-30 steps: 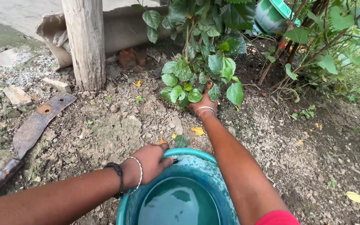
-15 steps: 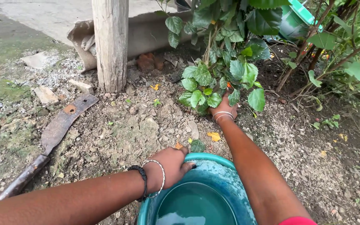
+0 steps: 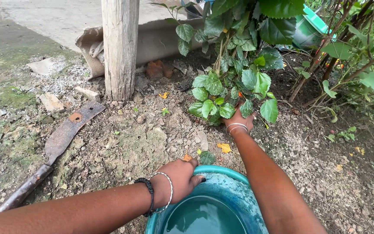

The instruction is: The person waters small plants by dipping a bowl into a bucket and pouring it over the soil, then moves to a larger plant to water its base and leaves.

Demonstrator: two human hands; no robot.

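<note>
Head view looks down on a teal basin (image 3: 239,190) holding water, set on bare soil at the bottom of the frame, just in front of the person. The left hand (image 3: 179,178) rests on its near-left rim with the fingers curled over the edge and dipping inside, gripping the rim. The right hand (image 3: 240,118) is stretched well forward, past the basin, into the base of a leafy green shrub (image 3: 232,82); its fingers are hidden behind the lower leaves, so whether they are closed on a stem or lying loose cannot be told. Two thin bangles circle that wrist, and a dark band and a silver bangle sit on the left.

The shrub stands straight ahead of the basin, its stems rising upright, and the right hand is plainly the nearer one to it, while the left is the one on the basin.

Farther out, a rough wooden post (image 3: 120,47) stands left of the shrub, a rusty flat blade (image 3: 61,138) lies slanted on the ground to the left, and a green container (image 3: 308,26) shows behind the branches at upper right.
</note>
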